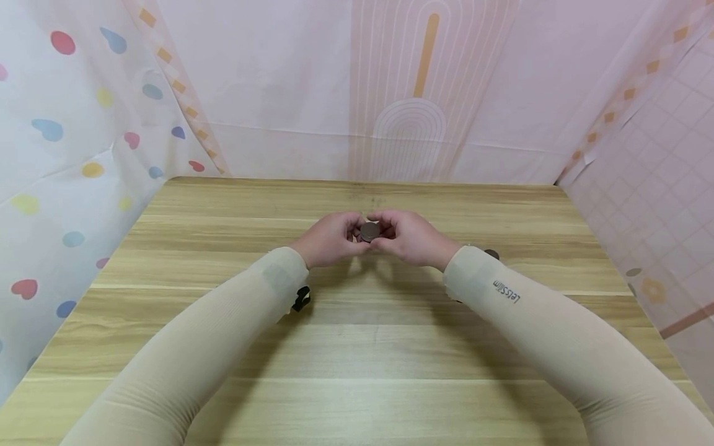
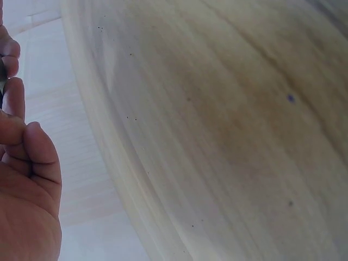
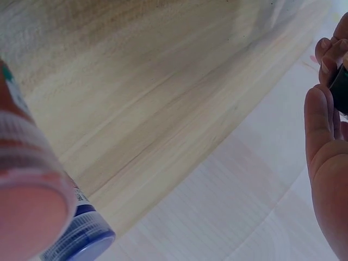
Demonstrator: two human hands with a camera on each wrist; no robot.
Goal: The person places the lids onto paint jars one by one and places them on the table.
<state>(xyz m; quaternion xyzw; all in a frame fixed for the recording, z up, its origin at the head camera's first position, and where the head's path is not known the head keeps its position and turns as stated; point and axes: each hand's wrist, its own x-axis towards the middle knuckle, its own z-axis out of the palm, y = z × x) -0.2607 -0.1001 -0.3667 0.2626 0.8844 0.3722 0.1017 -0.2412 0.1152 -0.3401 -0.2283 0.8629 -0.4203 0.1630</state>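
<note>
Above the middle of the table, both hands meet around a small dark round piece with a flat brown-grey top (image 1: 370,231). My left hand (image 1: 333,238) holds it from the left, thumb in front and fingers curled behind. From the other side my right hand (image 1: 413,237) grips it between thumb and fingers. The right wrist view shows a black side (image 3: 341,89) of the piece at the frame edge, beside the fingers. Only a dark sliver of it appears in the left wrist view. Most of its body is hidden by the hands, so its kind is unclear.
At the left of the right wrist view stand a container with a pinkish end (image 3: 32,217) and one with a blue end (image 3: 89,239). A dark round top (image 1: 491,254) shows behind the right sleeve. The wooden table (image 1: 357,353) meets patterned cloth walls.
</note>
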